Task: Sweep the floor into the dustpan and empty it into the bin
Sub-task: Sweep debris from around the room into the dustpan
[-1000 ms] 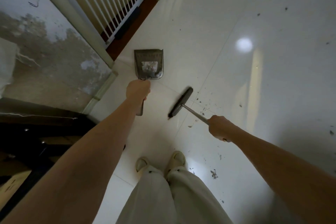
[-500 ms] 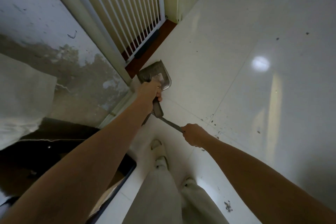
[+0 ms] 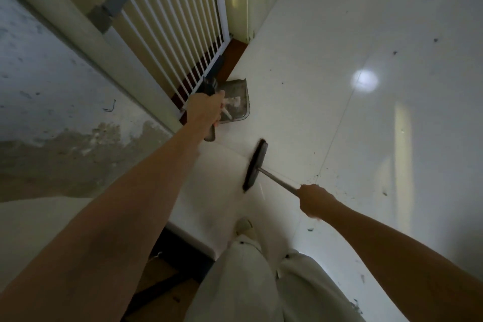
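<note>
Left hand (image 3: 206, 110) grips the dustpan (image 3: 235, 100) handle; the grey, scuffed, squarish pan lies on glossy white floor (image 3: 339, 60) beside the barred gate (image 3: 177, 34). Right hand (image 3: 315, 202) clenches the broom (image 3: 255, 165) shaft, metal, its flat dark head now swung clear of the pan, right of it.

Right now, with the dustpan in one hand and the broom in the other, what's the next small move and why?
Probably draw the broom head back right to the dark debris near the right hand, then sweep toward the dustpan the left hand holds; those specks lie behind the bristles.
</note>
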`<state>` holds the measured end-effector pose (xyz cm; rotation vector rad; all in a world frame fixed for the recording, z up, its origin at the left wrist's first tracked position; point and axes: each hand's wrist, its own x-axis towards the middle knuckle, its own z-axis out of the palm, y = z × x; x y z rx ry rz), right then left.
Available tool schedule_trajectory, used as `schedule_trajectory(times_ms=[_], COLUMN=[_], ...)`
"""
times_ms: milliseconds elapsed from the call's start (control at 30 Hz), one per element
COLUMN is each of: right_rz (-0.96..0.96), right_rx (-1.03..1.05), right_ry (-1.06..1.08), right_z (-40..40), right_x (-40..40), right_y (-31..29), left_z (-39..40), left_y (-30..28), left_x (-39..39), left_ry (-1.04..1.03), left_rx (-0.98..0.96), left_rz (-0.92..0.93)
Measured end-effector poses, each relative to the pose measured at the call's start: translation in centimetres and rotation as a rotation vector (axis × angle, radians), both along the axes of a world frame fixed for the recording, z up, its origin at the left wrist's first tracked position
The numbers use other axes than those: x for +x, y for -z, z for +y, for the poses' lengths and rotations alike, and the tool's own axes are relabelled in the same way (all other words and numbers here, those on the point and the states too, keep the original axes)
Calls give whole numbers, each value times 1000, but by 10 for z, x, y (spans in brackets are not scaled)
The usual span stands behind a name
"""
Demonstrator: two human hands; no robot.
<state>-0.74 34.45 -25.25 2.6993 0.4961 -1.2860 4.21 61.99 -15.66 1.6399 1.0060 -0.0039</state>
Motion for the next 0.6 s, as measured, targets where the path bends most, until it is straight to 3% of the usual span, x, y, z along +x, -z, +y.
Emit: schedule_trajectory(times_ms=[67, 300, 467, 600], right_rz=[21, 58, 88, 76], right_rx=[20, 133, 178, 95], right_ry=[-11, -121, -180, -201], right_z=[3, 65, 127, 101], right_x=[13, 57, 77, 97], right_y=[-5, 3, 26, 23], left_z=[10, 29, 34, 32], left_y=[-6, -1, 21, 22], left_x=[16, 62, 76, 90], left_ry=[-65, 68, 40, 45], left_rx=[-34, 68, 151, 168], left_rz=[-13, 45, 45, 72])
